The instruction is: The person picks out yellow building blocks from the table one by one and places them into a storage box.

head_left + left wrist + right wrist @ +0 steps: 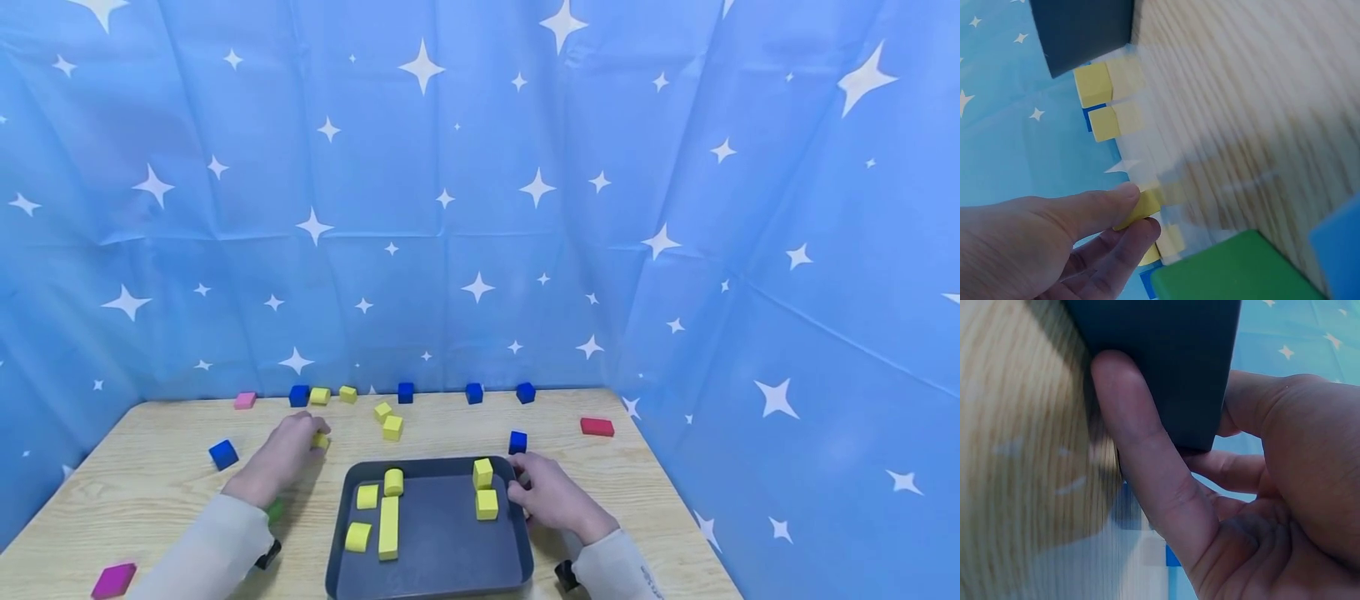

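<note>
My left hand (pixel 279 454) reaches over the table left of the tray and pinches a small yellow block (pixel 1140 209) between thumb and fingers. At the right side of the dark grey tray (pixel 442 575), my right hand (pixel 558 497) grips the wall. The right wrist view shows one finger (pixel 1141 431) along the tray's outer wall and the thumb towards the other side. Inside the tray lie a long yellow bar (pixel 388 528), yellow rounded blocks (pixel 358 537) to its left and above it, and two yellow cubes (pixel 487 505) near the right wall.
Beyond the tray lie two yellow blocks (pixel 392 428). Several blue cubes (pixel 474 393) line the back edge, with a pink block (pixel 245 401). A red block (pixel 597 427) is at right; a blue cube (pixel 223 454), green block (pixel 275 510) and magenta block (pixel 114 581) are at left.
</note>
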Tool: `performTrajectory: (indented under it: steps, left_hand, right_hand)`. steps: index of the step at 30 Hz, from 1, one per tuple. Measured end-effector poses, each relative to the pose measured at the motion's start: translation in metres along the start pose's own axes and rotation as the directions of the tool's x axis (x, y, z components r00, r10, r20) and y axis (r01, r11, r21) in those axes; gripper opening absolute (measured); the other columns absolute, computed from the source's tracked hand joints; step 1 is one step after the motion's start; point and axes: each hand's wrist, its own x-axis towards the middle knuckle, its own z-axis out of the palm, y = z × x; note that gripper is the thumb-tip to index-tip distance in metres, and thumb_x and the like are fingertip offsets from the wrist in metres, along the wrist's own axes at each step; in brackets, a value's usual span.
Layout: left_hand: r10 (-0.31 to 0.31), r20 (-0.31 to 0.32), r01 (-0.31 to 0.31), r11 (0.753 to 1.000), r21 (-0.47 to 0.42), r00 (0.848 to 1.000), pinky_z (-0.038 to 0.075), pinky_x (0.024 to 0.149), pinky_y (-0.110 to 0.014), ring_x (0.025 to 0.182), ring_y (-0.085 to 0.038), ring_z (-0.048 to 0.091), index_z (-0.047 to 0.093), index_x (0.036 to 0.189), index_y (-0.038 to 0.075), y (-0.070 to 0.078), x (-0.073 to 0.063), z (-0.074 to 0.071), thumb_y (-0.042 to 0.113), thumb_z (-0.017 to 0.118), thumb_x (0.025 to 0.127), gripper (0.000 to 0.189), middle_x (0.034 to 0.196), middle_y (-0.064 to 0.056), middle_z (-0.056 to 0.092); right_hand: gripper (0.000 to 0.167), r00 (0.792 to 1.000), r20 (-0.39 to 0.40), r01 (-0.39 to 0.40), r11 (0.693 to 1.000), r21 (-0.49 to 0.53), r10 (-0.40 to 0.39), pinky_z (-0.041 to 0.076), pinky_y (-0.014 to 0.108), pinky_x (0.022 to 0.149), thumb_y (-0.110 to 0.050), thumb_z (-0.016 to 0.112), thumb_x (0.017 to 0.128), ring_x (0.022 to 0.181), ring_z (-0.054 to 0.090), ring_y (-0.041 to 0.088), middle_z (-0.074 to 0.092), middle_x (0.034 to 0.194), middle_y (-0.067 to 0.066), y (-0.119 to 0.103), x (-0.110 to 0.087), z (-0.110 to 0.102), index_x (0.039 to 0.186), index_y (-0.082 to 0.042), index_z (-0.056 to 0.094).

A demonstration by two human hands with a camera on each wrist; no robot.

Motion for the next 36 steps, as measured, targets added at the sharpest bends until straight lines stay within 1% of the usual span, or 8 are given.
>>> performTrajectory:
  steps: [5, 9, 16, 20, 24, 29, 33, 36]
  left_hand:
    - [0.024, -0.038, -0.023, 1.0, 0.015, 0.999, 0.07, 0.103, -0.058, 0.11, -0.036, 0.079, 0.08, 0.131, -0.011, 0.003, -0.006, -0.001, -0.006, 0.085, 0.1, 0.031, 0.116, -0.023, 0.079]
    - [0.04, -0.065, -0.039, 0.999, 0.023, 0.997, 0.072, 0.098, -0.053, 0.104, -0.031, 0.078, 0.081, 0.13, -0.01, 0.009, -0.011, -0.002, -0.002, 0.086, 0.101, 0.03, 0.114, -0.022, 0.078]
    - [0.038, -0.091, -0.039, 0.999, -0.007, 0.995, 0.072, 0.084, -0.041, 0.092, -0.02, 0.074, 0.081, 0.134, -0.008, 0.024, -0.02, -0.008, 0.003, 0.089, 0.101, 0.035, 0.111, -0.018, 0.074]
    - [0.053, -0.113, -0.057, 0.998, -0.027, 0.992, 0.072, 0.079, -0.036, 0.089, -0.017, 0.075, 0.081, 0.133, -0.006, 0.033, -0.025, -0.01, 0.004, 0.09, 0.101, 0.035, 0.108, -0.015, 0.072]
    - [0.081, -0.135, -0.089, 0.995, -0.05, 0.987, 0.071, 0.076, -0.031, 0.087, -0.016, 0.076, 0.082, 0.132, -0.006, 0.041, -0.03, -0.011, 0.004, 0.09, 0.1, 0.034, 0.105, -0.013, 0.072]
    - [0.095, -0.159, -0.109, 0.991, -0.078, 0.983, 0.069, 0.072, -0.027, 0.085, -0.014, 0.076, 0.084, 0.13, -0.003, 0.051, -0.038, -0.011, 0.005, 0.091, 0.1, 0.033, 0.105, -0.011, 0.072]
    - [0.108, -0.189, -0.128, 0.987, -0.098, 0.976, 0.069, 0.072, -0.028, 0.084, -0.013, 0.077, 0.085, 0.127, -0.001, 0.059, -0.044, -0.009, 0.006, 0.093, 0.098, 0.031, 0.107, -0.011, 0.074]
    - [0.104, -0.193, -0.128, 0.985, -0.116, 0.976, 0.07, 0.074, -0.029, 0.085, -0.013, 0.077, 0.086, 0.127, 0.001, 0.066, -0.048, -0.007, 0.007, 0.094, 0.098, 0.031, 0.108, -0.011, 0.075]
  right_hand:
    - [0.038, 1.0, 0.002, 0.006, 1.0, -0.002, -0.006, 0.073, 0.041, 0.069, -0.01, 0.065, 0.117, 0.102, 0.076, 0.024, 0.076, 0.127, 0.017, -0.001, -0.001, 0.003, 0.153, 0.001, 0.067]
    - [0.038, 1.0, 0.003, 0.002, 1.0, 0.002, -0.002, 0.073, 0.041, 0.069, -0.01, 0.066, 0.117, 0.102, 0.076, 0.024, 0.076, 0.126, 0.017, -0.002, -0.001, 0.004, 0.153, 0.001, 0.067]
    - [0.038, 1.0, -0.004, -0.001, 1.0, -0.016, 0.001, 0.073, 0.041, 0.069, -0.011, 0.066, 0.116, 0.102, 0.076, 0.024, 0.077, 0.127, 0.017, 0.0, -0.001, 0.004, 0.152, 0.001, 0.067]
    - [0.038, 1.0, -0.01, -0.003, 1.0, -0.026, 0.003, 0.073, 0.04, 0.069, -0.011, 0.066, 0.116, 0.102, 0.076, 0.024, 0.077, 0.127, 0.017, 0.0, 0.0, 0.003, 0.153, 0.001, 0.067]
    - [0.039, 1.0, -0.014, 0.0, 0.999, -0.032, -0.001, 0.072, 0.039, 0.069, -0.011, 0.066, 0.117, 0.102, 0.076, 0.024, 0.077, 0.126, 0.017, -0.002, 0.0, 0.002, 0.153, 0.002, 0.066]
    - [0.04, 1.0, -0.019, 0.013, 0.999, -0.04, -0.014, 0.073, 0.039, 0.068, -0.01, 0.065, 0.116, 0.102, 0.076, 0.024, 0.076, 0.126, 0.017, -0.003, 0.0, 0.003, 0.154, 0.003, 0.066]
    - [0.04, 1.0, -0.018, 0.018, 0.999, -0.043, -0.019, 0.073, 0.039, 0.068, -0.01, 0.065, 0.116, 0.102, 0.076, 0.024, 0.076, 0.126, 0.018, -0.003, -0.001, 0.003, 0.154, 0.004, 0.066]
    - [0.04, 1.0, -0.019, 0.016, 0.999, -0.043, -0.016, 0.073, 0.04, 0.069, -0.01, 0.065, 0.116, 0.102, 0.076, 0.024, 0.076, 0.127, 0.017, -0.003, -0.002, 0.002, 0.154, 0.003, 0.066]
